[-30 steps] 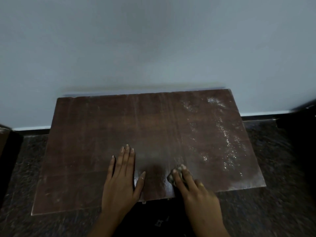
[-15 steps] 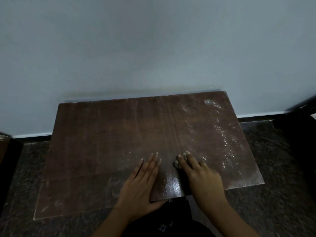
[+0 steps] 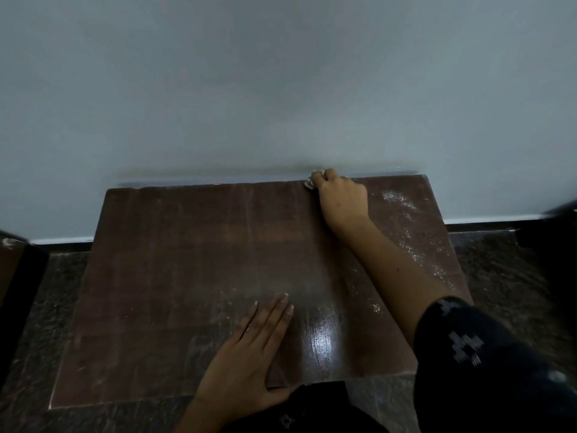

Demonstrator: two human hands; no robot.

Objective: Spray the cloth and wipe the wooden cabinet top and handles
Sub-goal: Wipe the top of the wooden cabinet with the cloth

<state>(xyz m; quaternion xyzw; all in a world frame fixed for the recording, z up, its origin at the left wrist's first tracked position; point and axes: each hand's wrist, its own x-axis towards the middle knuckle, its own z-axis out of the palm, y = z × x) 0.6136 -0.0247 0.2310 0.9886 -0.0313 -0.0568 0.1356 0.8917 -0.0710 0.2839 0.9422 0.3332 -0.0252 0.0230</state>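
Note:
The dark wooden cabinet top [image 3: 187,276] fills the middle of the view, pushed against a wall. My right hand [image 3: 342,200] is stretched out to the far edge, closed on a small pale cloth [image 3: 309,181] that peeks out at my fingertips by the wall. My left hand [image 3: 249,351] lies flat near the front edge, fingers together, holding nothing. A wet, shiny streak [image 3: 321,335] runs just right of that hand. White dusty specks [image 3: 402,214] cover the right side of the top. Neither handles nor a spray bottle show.
A pale grey wall [image 3: 281,89] rises right behind the cabinet, with a white skirting strip [image 3: 487,218]. Dark speckled stone floor [image 3: 505,276] lies on both sides. A dark piece of furniture [image 3: 18,276] stands at the left edge and another dark shape [image 3: 552,232] at the right.
My right hand has swept the cloth from the front edge straight back to the far edge by the wall. My left hand shifted slightly right and stays flat.

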